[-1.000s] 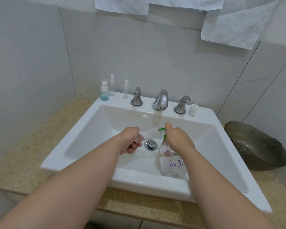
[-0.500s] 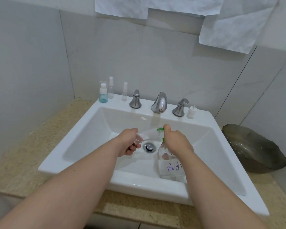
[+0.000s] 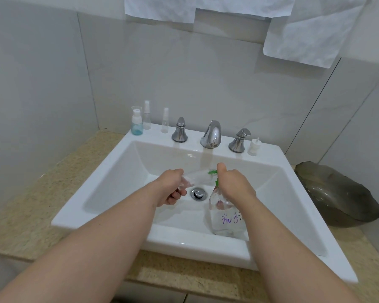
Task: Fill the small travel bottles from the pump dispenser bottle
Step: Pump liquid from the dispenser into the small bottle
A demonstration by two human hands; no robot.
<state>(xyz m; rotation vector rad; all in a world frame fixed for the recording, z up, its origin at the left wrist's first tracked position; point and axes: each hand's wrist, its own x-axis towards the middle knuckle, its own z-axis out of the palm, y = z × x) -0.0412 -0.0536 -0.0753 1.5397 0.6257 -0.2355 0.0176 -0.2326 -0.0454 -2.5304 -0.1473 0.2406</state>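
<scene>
— Clear plastic in the left hand [image 3: 171, 189], what is it?
— A small travel bottle [image 3: 195, 178], pinched at one end between the thumb and curled fingers. It lies almost level, its other end toward the green nozzle [image 3: 212, 172] of the pump dispenser bottle [image 3: 225, 219].
— And the right hand [image 3: 234, 184]?
— The person has it wrapped round the dispenser's neck, thumb sticking up at the pump head. Whether it presses down cannot be told.
— Where does the dispenser stand?
— Upright inside the sink [image 3: 96, 206], close to the front wall and right of the drain [image 3: 198, 193], purple writing on its side. Whether its base rests on the basin floor cannot be told.
— How much room round the hands?
— Both forearms cross the front rim and meet mid-basin, well apart from the left and right walls. The back wall slopes up beyond the knuckles.
— And the back rim?
— The faucet [image 3: 211, 134] stands at its middle between two handles [image 3: 179, 130]. In the back left corner are a bottle with blue liquid [image 3: 137, 121] and two slim spray bottles [image 3: 147, 115]. A white pump top [image 3: 253, 147] stands toward the back right corner.
— Beyond the sink?
— A speckled counter [image 3: 31, 204] on both sides. A dark metal bowl [image 3: 337, 193] lies on it against the right wall.
</scene>
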